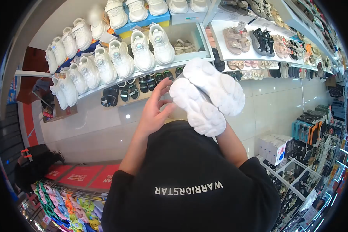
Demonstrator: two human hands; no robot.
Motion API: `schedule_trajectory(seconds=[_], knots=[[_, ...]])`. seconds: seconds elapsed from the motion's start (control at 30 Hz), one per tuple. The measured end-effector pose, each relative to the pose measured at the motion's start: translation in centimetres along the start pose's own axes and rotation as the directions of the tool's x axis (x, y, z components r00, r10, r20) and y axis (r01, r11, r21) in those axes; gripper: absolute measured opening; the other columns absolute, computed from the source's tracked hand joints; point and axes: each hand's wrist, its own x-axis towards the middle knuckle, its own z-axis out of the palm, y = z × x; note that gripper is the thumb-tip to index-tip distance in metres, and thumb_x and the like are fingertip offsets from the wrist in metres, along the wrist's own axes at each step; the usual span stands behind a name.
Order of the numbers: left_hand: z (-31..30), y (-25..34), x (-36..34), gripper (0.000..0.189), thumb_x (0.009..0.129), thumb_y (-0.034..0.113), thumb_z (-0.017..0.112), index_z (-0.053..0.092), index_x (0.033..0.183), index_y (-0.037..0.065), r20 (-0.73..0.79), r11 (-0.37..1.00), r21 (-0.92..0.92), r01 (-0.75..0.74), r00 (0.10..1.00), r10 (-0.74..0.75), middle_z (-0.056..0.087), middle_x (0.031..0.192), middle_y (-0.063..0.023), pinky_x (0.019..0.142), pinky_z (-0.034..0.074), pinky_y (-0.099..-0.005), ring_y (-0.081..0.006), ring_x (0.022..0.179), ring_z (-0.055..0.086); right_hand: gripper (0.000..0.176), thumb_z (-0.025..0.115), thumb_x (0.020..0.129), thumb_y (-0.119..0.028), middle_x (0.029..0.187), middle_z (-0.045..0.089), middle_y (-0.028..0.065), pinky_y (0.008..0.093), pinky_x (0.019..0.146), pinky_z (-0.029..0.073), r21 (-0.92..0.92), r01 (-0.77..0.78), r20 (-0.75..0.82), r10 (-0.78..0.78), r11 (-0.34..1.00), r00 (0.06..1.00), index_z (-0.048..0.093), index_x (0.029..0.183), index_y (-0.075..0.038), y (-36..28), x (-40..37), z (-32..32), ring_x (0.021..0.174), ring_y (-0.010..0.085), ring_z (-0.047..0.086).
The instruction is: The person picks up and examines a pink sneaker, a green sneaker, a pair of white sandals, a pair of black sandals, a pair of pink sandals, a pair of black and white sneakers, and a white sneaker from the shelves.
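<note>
A pair of white sneakers is held up in front of me, thick lumpy soles facing me. My right forearm leads up behind them, and the shoes hide that hand's fingers; the pair rests in its grip. Just left of the soles is my left hand, its fingers apart and slightly curled, with nothing in it. Beyond my hands, rows of similar white sneakers stand on a shelf, some with round dials on the front.
Dark sandals sit on a lower shelf under the sneakers. To the right, a white shelf carries sandals. White boxes and racks stand at the right, colourful clogs at the lower left. A dark-clothed person is at the far left.
</note>
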Motion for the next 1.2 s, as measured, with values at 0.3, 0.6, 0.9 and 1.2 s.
schedule_trajectory(seconds=[0.3, 0.6, 0.9, 1.2], knots=[[-0.7, 1.7, -0.8, 0.073, 0.086, 0.01, 0.071, 0.035, 0.146, -0.007, -0.043, 0.973, 0.196, -0.119, 0.991, 0.13, 0.049, 0.14, -0.0175, 0.107, 0.038, -0.0344, -0.0222, 0.129, 0.047, 0.07, 0.071, 0.086, -0.042, 0.117, 0.067, 0.0143, 0.0357, 0.089, 0.054, -0.058, -0.107, -0.002, 0.107, 0.993, 0.994, 0.051, 0.132, 0.006, 1.8, -0.5, 0.7, 0.103, 0.0219, 0.067], [-1.4, 3.3, -2.1, 0.077, 0.08, 0.016, 0.077, 0.039, 0.143, -0.008, -0.215, 0.959, 0.161, -0.234, 0.94, 0.266, 0.056, 0.133, -0.0209, 0.101, 0.044, -0.0356, -0.0243, 0.121, 0.056, 0.07, 0.071, 0.086, -0.041, 0.118, 0.066, 0.014, 0.0359, 0.09, 0.054, -0.182, -0.198, -0.021, 0.198, 0.963, 0.98, 0.049, 0.134, 0.006, 2.7, 0.9, 1.2, 0.103, 0.0219, 0.067], [-2.5, 3.8, -2.3, 0.064, 0.085, 0.016, 0.073, 0.047, 0.138, -0.006, -0.279, 0.971, 0.142, -0.19, 0.934, 0.223, 0.063, 0.122, -0.0169, 0.095, 0.047, -0.0326, -0.0194, 0.11, 0.06, 0.071, 0.071, 0.086, -0.04, 0.119, 0.066, 0.0137, 0.036, 0.091, 0.054, -0.233, -0.245, -0.042, 0.242, 0.941, 0.969, 0.048, 0.135, 0.005, 3.3, 1.8, 1.5, 0.104, 0.0219, 0.066], [-2.2, 4.0, -1.3, 0.057, 0.088, 0.013, 0.069, 0.048, 0.137, -0.006, -0.25, 0.98, 0.012, -0.201, 0.948, 0.198, 0.064, 0.118, -0.0135, 0.092, 0.048, -0.0302, -0.0159, 0.107, 0.06, 0.071, 0.071, 0.085, -0.039, 0.12, 0.065, 0.0134, 0.0362, 0.091, 0.053, -0.25, -0.245, -0.057, 0.239, 0.937, 0.969, 0.047, 0.136, 0.005, 3.0, 2.0, 1.8, 0.105, 0.0218, 0.066]])
